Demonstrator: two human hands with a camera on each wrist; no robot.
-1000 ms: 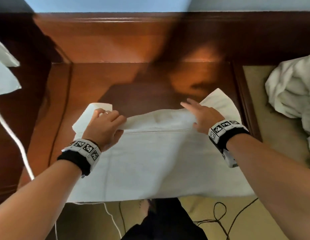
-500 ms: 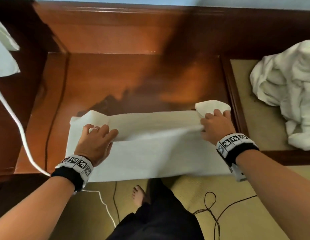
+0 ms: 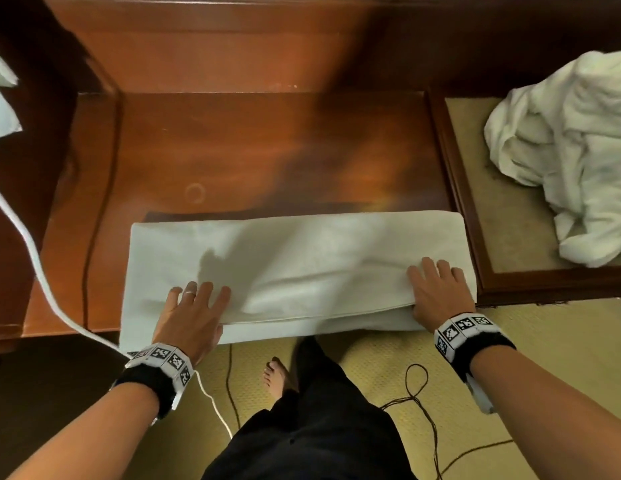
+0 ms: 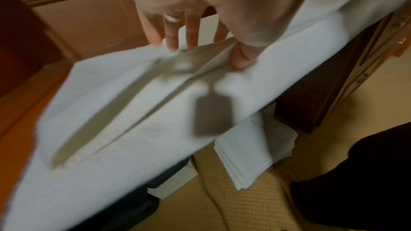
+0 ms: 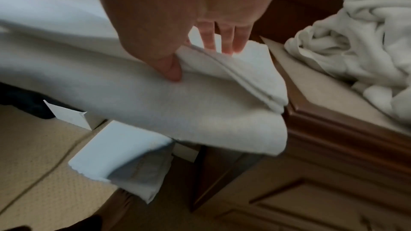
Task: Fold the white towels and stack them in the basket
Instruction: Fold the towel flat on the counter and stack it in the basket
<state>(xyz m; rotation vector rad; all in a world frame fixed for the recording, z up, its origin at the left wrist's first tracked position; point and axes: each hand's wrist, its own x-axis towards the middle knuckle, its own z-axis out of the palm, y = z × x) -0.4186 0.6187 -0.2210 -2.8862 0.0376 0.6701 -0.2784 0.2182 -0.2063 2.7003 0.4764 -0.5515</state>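
Both hands hold the folded white towel (image 3: 295, 258) at the near edge of the wooden surface (image 3: 267, 150): the left hand (image 3: 191, 317) lies with fingers spread flat on top, thumb under the upper layer; the right hand (image 3: 437, 292) pinches its corner likewise. Crumpled towels (image 3: 572, 150) lie well to the right.

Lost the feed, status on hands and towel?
Both hands, left and right, pinching towel front edge. Towel folded lengthwise on desk. Nothing blocking.

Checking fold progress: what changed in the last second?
Both hands brought the towel's far edge toward the near edge, doubling it. The left hand and right hand now lie on top with thumbs under the layer. The crumpled towel pile stayed put.
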